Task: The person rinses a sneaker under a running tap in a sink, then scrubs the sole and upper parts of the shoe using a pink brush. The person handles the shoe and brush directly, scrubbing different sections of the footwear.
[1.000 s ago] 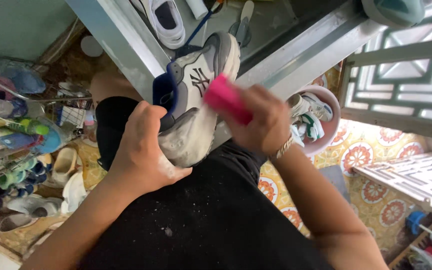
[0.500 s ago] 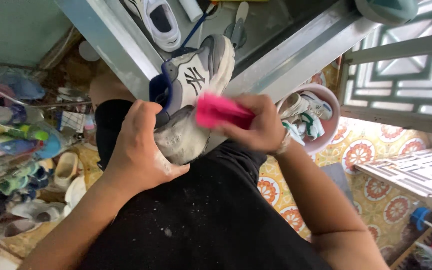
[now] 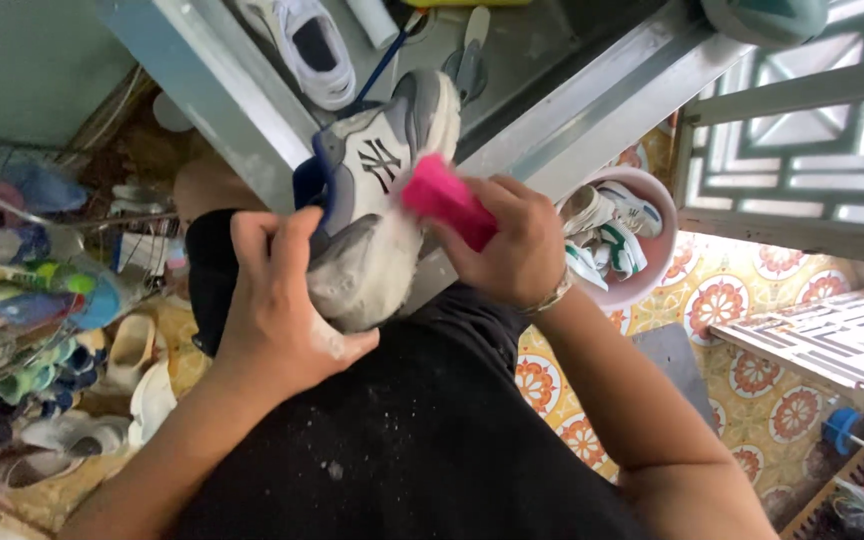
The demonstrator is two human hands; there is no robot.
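Observation:
A grey and white sneaker [image 3: 377, 190] with a navy lining rests on my lap, sole side turned toward my right. My left hand [image 3: 277, 310] grips it around the heel and underside. My right hand [image 3: 512, 245] is closed on a bright pink sponge [image 3: 444, 198] and presses it against the sneaker's white midsole. A metal bracelet circles my right wrist. My black trousers [image 3: 402, 440] below are flecked with white specks.
A metal table [image 3: 252, 90] ahead carries another white sneaker [image 3: 307, 45] and a brush. To the right, a pink basin [image 3: 642, 275] holds white-and-green shoes on a patterned tile floor. Sandals and colourful shoes lie at the left. A white lattice stands at the right.
The pink sponge has slid back and forth along the sneaker's midsole, sitting slightly higher toward the toe now. My left hand keeps the same grip on the shoe.

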